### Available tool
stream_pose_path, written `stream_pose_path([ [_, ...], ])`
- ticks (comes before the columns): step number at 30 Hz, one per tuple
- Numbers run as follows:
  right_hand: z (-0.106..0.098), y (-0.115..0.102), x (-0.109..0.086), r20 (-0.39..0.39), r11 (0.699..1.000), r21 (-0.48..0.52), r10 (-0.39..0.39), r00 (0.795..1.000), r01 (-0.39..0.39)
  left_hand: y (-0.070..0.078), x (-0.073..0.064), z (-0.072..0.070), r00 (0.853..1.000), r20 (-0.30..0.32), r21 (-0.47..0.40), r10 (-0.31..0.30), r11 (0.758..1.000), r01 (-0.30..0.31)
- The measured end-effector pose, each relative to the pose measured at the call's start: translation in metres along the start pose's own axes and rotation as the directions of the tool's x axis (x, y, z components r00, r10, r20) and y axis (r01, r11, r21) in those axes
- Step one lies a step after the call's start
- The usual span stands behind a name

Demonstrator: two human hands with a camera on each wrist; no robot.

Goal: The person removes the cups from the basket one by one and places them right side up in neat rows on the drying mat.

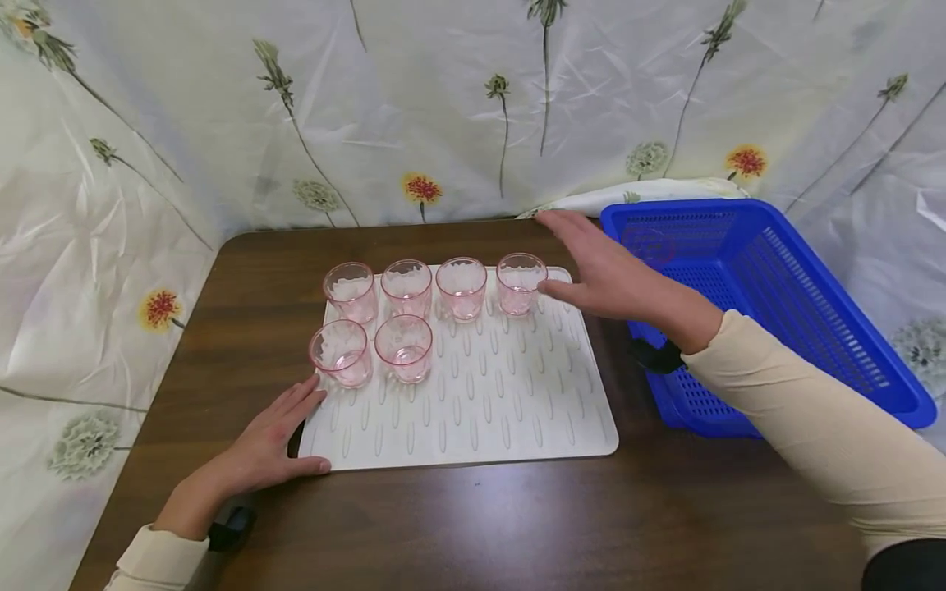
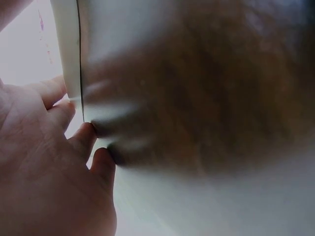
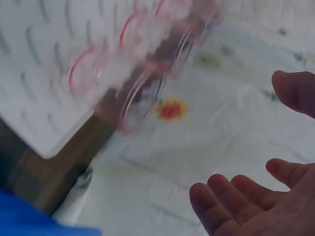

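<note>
Left hand (image 1: 277,439) lies flat on the table (image 1: 458,525), fingers straight, fingertips touching the near-left corner of the mat (image 1: 473,410); it grips nothing. The left wrist view is blurred but shows fingers (image 2: 86,140) against the mat edge.

Right hand (image 1: 613,275) hovers relaxed, fingers spread, holding nothing. Its thumb is just beside the last cup (image 1: 521,283), at the right end of the back row; contact can't be confirmed. The basket (image 1: 776,312) sits right behind that hand, on the table's right side.

Six pink cups stand upright on the mat: four in the back row, two in front, just beyond the left hand's fingertips.
</note>
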State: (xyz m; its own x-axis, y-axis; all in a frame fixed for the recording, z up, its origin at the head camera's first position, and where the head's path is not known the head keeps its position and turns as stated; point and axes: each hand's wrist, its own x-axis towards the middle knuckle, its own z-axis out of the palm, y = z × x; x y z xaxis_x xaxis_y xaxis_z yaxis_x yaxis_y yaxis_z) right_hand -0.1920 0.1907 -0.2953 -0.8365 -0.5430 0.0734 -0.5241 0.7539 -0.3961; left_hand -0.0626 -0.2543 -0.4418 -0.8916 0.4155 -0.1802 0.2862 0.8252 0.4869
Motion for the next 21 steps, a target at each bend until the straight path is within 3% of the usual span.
stream_pose_path([
  [7, -0.029, 0.052, -0.003, -0.048, 0.983, 0.060, 0.179, 0.983, -0.176, 0.000, 0.000, 0.001, 1.000, -0.004, 0.000, 0.002, 1.000, -0.002],
  [14, -0.040, 0.119, -0.014, -0.126, 0.932, 0.105, 0.359, 0.925, -0.348, 0.000, 0.000, 0.003, 1.000, -0.005, 0.000, 0.001, 1.000, -0.001],
  [17, -0.042, 0.137, -0.017, -0.099, 0.907, 0.092, 0.419, 0.903, -0.411, 0.000, -0.001, 0.002, 1.000, -0.012, 0.002, 0.006, 1.000, -0.006],
  [21, -0.039, 0.156, -0.018, 0.010, 0.887, 0.064, 0.458, 0.889, -0.458, 0.000, -0.002, 0.002, 1.000, -0.017, -0.001, 0.004, 1.000, -0.004],
])
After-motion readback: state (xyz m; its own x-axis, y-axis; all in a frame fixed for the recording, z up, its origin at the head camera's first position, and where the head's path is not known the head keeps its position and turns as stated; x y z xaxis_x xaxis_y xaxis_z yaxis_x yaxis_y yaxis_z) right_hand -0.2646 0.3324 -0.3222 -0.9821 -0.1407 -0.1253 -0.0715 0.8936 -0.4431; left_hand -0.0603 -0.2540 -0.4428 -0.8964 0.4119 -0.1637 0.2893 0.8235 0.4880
